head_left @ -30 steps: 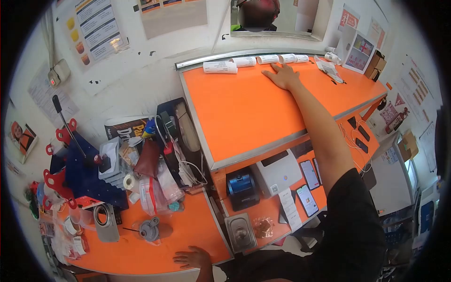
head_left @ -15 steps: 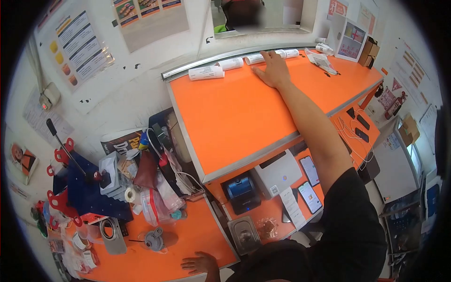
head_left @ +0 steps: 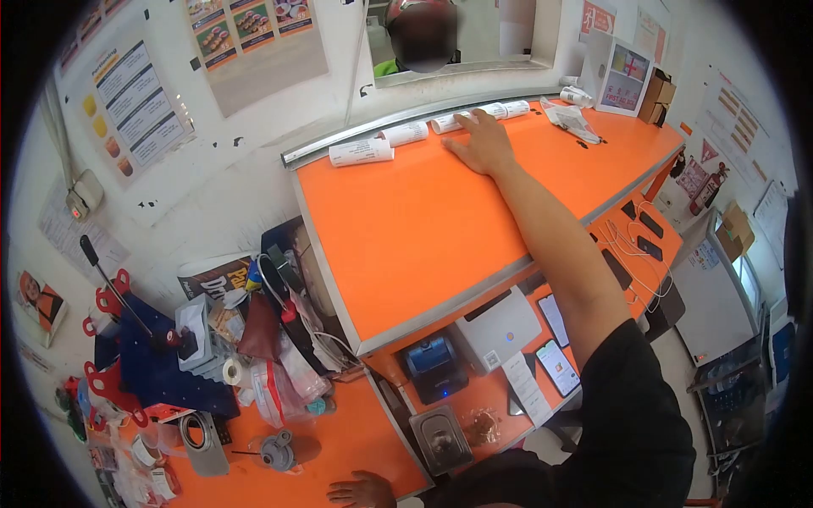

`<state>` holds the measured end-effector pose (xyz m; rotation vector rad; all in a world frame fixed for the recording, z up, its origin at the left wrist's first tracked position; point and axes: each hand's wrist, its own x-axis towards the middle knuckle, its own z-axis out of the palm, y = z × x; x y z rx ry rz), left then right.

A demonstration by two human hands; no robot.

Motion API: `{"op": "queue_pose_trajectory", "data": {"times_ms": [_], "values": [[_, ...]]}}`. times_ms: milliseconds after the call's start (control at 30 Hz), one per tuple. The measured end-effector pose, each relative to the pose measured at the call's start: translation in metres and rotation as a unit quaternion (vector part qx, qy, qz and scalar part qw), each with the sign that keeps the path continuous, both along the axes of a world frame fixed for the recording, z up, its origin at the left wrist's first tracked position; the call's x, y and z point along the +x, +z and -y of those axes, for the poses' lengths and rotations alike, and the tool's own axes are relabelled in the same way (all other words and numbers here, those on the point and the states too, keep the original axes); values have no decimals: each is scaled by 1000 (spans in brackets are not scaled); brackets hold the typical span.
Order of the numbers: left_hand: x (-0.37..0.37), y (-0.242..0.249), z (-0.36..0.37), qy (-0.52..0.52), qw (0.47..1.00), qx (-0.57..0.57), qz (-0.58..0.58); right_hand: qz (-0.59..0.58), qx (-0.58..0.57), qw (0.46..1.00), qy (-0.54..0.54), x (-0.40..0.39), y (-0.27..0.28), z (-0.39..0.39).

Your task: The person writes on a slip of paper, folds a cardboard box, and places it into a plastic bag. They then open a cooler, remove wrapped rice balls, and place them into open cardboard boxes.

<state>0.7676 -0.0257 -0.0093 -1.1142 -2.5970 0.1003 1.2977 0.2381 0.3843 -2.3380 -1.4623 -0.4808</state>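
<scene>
My right hand (head_left: 487, 146) reaches across the raised orange counter (head_left: 398, 229), thumb spread from the fingers. Its fingertips touch a curled paper receipt (head_left: 449, 123) in a row along the back edge. To its left lie two more rolled receipts, one nearer (head_left: 404, 134) and one at the end (head_left: 362, 152). Another curled receipt (head_left: 516, 108) is just right of the fingers. My left hand (head_left: 362, 489) lies flat with fingers apart on the lower orange counter (head_left: 339, 432), near a grey lidded container (head_left: 278, 450).
Under the raised counter are a blue-and-black device (head_left: 430, 366), a white printer (head_left: 498, 330) with a printed slip (head_left: 527, 388), phones (head_left: 556, 367) and a metal tray (head_left: 440, 438). Clutter and a blue lever press (head_left: 161, 372) stand left. A person (head_left: 419, 38) is beyond the window.
The whole view has shifted slightly, and more of the person in the window shows. My right hand stays at the receipts, and my left hand still rests on the lower counter.
</scene>
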Motion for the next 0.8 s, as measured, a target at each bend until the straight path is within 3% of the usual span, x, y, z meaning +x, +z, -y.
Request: {"op": "queue_pose_trajectory", "data": {"times_ms": [333,433,533,600,667,800], "values": [[-22,9,11,63,985,-101,122,26,56,998,18,9,-7,-3],[-32,-19,18,33,995,-60,66,5,59,998,16,10,-5,-7],[-31,-5,18,30,989,-44,138,45,82,996,-11,3,-3,-6],[-32,-7,20,27,992,-40,121,66,87,993,-37,-9,-8,3],[-34,-16,19,21,994,-32,99,-29,37,996,-71,-18,-14,16],[-35,-28,24,6,998,37,44,-70,-91,991,-73,-47,-10,57]]}}
